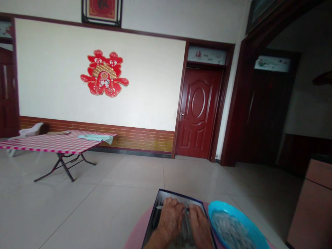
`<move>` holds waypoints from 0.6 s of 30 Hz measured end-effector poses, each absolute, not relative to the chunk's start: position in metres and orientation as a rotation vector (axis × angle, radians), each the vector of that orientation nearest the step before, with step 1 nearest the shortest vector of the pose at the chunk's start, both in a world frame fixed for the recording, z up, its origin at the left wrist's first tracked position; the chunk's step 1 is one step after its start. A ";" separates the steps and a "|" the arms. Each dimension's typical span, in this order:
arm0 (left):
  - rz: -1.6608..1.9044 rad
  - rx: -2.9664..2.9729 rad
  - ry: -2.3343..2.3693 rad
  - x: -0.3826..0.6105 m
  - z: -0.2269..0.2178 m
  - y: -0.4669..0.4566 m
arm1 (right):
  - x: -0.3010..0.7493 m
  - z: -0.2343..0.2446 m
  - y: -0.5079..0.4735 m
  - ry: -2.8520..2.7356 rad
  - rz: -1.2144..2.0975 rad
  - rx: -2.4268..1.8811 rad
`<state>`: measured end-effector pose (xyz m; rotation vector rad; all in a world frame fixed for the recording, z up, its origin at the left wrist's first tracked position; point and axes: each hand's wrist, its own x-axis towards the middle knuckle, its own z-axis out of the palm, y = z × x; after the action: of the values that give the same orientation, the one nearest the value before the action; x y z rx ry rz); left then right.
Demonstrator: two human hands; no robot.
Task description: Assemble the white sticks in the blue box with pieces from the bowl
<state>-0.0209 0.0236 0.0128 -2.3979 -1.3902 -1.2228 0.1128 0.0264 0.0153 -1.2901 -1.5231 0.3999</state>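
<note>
My left hand is closed over a shallow dark-rimmed box, its fingers curled round a thin pen-like piece. The whitish end of this piece pokes out to the left. Beside it, my right hand has its fingers bent at the dark other end, between the two hands. Dark slim sticks lie along the box's left side. Greyish slender pieces fill the part under and between my hands. A blue basin to the right holds many translucent whitish slender pieces.
Box and basin rest on a pink round surface. A folding table with a checked cover and a pale green cloth stands at the left, a white chair behind it. A pinkish cabinet is at the right.
</note>
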 end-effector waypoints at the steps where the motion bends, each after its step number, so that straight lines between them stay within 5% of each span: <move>1: -1.222 -2.395 -1.388 -0.021 0.012 0.024 | 0.113 0.015 0.027 -1.532 0.397 -1.284; 18: -1.164 -2.417 -1.413 -0.023 0.015 0.021 | 0.111 0.003 0.035 -1.646 0.257 -1.347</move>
<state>-0.0227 0.0209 0.0146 -2.4171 -1.4133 -1.1638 0.1109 0.0349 0.0032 -1.3474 -1.6456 0.2565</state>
